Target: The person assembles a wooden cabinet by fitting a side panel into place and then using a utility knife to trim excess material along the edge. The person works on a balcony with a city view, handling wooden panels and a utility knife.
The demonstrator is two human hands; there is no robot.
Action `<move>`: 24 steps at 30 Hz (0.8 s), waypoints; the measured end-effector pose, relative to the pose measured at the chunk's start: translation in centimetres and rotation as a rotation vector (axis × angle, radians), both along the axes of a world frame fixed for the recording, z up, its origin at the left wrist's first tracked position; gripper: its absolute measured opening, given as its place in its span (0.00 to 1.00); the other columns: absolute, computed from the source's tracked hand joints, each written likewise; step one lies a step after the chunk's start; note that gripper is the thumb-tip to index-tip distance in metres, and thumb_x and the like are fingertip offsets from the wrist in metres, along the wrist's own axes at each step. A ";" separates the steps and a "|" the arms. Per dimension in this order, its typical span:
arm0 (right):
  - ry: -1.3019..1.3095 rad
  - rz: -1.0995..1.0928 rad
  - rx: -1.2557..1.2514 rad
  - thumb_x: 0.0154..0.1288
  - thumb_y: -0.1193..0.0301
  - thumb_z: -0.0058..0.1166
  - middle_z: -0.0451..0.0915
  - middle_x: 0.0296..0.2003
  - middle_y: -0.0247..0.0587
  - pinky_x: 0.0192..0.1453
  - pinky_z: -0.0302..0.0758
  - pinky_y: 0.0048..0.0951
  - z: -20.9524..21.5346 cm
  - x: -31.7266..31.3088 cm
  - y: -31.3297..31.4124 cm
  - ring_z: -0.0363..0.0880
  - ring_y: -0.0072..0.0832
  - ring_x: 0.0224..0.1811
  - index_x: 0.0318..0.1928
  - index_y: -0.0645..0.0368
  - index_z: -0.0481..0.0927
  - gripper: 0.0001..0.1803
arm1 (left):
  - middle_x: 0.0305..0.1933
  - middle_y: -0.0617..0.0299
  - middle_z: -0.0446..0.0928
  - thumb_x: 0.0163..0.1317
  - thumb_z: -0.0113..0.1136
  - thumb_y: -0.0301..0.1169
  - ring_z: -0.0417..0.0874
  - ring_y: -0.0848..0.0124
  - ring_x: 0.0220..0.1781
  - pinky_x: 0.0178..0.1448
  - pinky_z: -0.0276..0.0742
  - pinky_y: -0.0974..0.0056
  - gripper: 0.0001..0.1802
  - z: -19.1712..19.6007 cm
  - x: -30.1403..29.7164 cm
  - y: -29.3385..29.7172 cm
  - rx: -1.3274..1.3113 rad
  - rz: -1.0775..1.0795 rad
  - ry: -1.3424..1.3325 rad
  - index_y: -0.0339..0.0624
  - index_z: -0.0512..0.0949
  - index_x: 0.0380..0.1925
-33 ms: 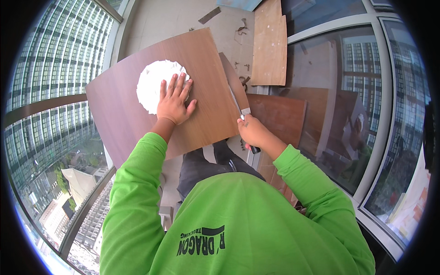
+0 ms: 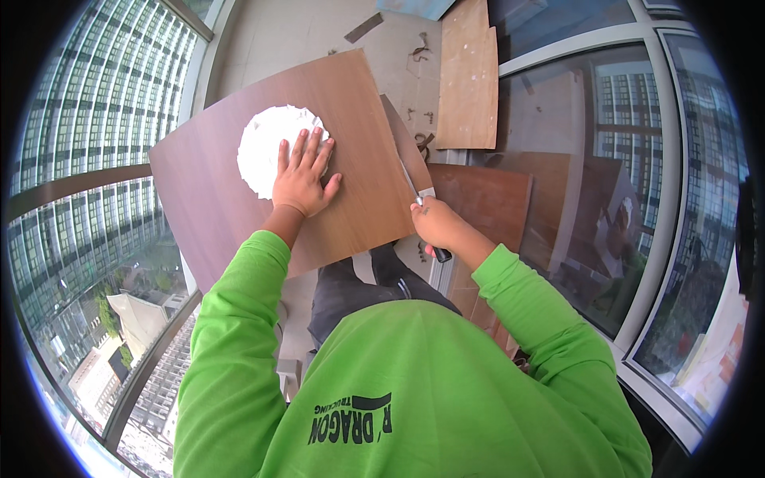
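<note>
A wood-grain board is in front of me, tilted in the view. On its upper middle sits a round white piece with a ragged rim; its material I cannot make out. My left hand lies flat with fingers spread, partly on the white piece and partly on the bare board. At the board's right edge, my right hand is wrapped round a black-handled tool with a slim metal blade. The blade lies along that edge, pointing away from me. Its exact kind is unclear.
A narrow wooden piece shows past the board's right edge. Reddish-brown panels lie to the right, and a pale plywood sheet is farther off. Curled scraps and a dark strip lie on the floor. Glass panes flank both sides.
My right hand and the black-handled tool have shifted very slightly left along the board's edge. The left hand, white piece and board look unmoved.
</note>
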State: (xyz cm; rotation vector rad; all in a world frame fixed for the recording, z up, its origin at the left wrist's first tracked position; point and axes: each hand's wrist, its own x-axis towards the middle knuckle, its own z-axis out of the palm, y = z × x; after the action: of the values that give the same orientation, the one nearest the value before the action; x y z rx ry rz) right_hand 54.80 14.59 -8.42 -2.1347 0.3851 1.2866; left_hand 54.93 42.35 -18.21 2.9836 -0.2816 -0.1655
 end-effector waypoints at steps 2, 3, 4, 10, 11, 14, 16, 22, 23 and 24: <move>0.007 0.016 -0.034 0.82 0.58 0.40 0.82 0.27 0.56 0.21 0.81 0.41 -0.6 0.2 0.1 0.82 0.39 0.16 0.51 0.74 0.71 0.25 | 0.86 0.62 0.53 0.69 0.51 0.57 0.48 0.61 0.87 0.88 0.35 0.43 0.39 0.0 0.0 0.0 0.000 -0.002 -0.008 0.59 0.63 0.78; 0.013 0.024 -0.054 0.82 0.58 0.39 0.82 0.27 0.55 0.21 0.81 0.41 -0.9 0.3 0.1 0.83 0.39 0.16 0.51 0.74 0.71 0.25 | 0.86 0.62 0.53 0.69 0.51 0.57 0.48 0.61 0.87 0.88 0.35 0.43 0.39 -0.1 0.0 0.2 -0.005 -0.004 -0.016 0.59 0.63 0.78; 0.007 -0.005 -0.038 0.82 0.58 0.39 0.82 0.27 0.54 0.21 0.82 0.41 -1.2 0.5 0.1 0.83 0.39 0.16 0.51 0.74 0.71 0.25 | 0.86 0.63 0.53 0.69 0.51 0.57 0.48 0.61 0.88 0.88 0.35 0.44 0.39 -0.2 0.0 0.1 -0.010 -0.006 -0.025 0.59 0.63 0.78; -0.090 -0.070 0.028 0.83 0.55 0.38 0.81 0.27 0.48 0.25 0.79 0.39 0.0 1.5 -0.1 0.81 0.36 0.16 0.50 0.69 0.73 0.25 | 0.85 0.64 0.54 0.70 0.50 0.57 0.49 0.63 0.87 0.88 0.35 0.44 0.39 0.1 -0.1 -0.2 0.006 0.007 -0.011 0.60 0.63 0.78; -0.087 -0.060 0.016 0.83 0.55 0.38 0.80 0.26 0.47 0.26 0.77 0.39 1.9 1.9 0.2 0.81 0.34 0.16 0.49 0.70 0.73 0.25 | 0.85 0.64 0.54 0.69 0.50 0.57 0.49 0.63 0.87 0.88 0.35 0.44 0.39 0.1 -0.2 0.0 0.007 0.016 -0.016 0.60 0.63 0.78; -0.061 -0.049 0.033 0.83 0.55 0.38 0.79 0.25 0.47 0.26 0.78 0.39 3.5 1.7 -0.6 0.81 0.34 0.16 0.48 0.69 0.73 0.25 | 0.85 0.64 0.55 0.69 0.51 0.57 0.49 0.63 0.87 0.88 0.36 0.44 0.39 -0.1 -0.3 0.1 0.002 0.014 -0.028 0.60 0.63 0.78; -0.021 -0.017 0.018 0.83 0.56 0.38 0.79 0.25 0.47 0.26 0.78 0.39 3.8 1.6 0.1 0.80 0.34 0.16 0.48 0.69 0.73 0.24 | 0.85 0.64 0.55 0.69 0.51 0.57 0.50 0.63 0.87 0.88 0.36 0.44 0.39 -0.1 -0.3 0.1 0.007 0.015 -0.023 0.60 0.63 0.78; 0.004 -0.022 0.032 0.82 0.57 0.38 0.79 0.27 0.49 0.28 0.79 0.40 -1.4 1.2 -0.5 0.81 0.36 0.17 0.47 0.70 0.73 0.24 | 0.85 0.64 0.55 0.69 0.52 0.57 0.50 0.63 0.87 0.88 0.36 0.44 0.39 0.2 0.1 -0.3 -0.022 0.000 -0.018 0.60 0.64 0.78; 0.009 -0.055 0.032 0.82 0.58 0.39 0.80 0.27 0.50 0.28 0.79 0.41 -1.6 1.1 -0.9 0.82 0.36 0.17 0.46 0.71 0.73 0.24 | 0.85 0.64 0.55 0.69 0.52 0.57 0.50 0.63 0.87 0.88 0.36 0.44 0.39 0.1 0.1 -0.2 -0.021 -0.002 -0.023 0.60 0.64 0.78; -0.008 -0.036 0.031 0.82 0.58 0.39 0.80 0.27 0.51 0.28 0.80 0.41 0.1 1.2 -0.4 0.82 0.37 0.17 0.46 0.71 0.73 0.24 | 0.85 0.64 0.55 0.69 0.52 0.57 0.50 0.63 0.87 0.88 0.36 0.44 0.39 -0.1 -0.2 0.0 -0.019 0.012 -0.024 0.60 0.64 0.78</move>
State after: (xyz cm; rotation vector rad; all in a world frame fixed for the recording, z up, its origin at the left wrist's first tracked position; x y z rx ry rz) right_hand 55.95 14.16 -8.36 -2.0971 0.3955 1.2552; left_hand 54.74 42.37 -18.28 2.9699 -0.2669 -0.1248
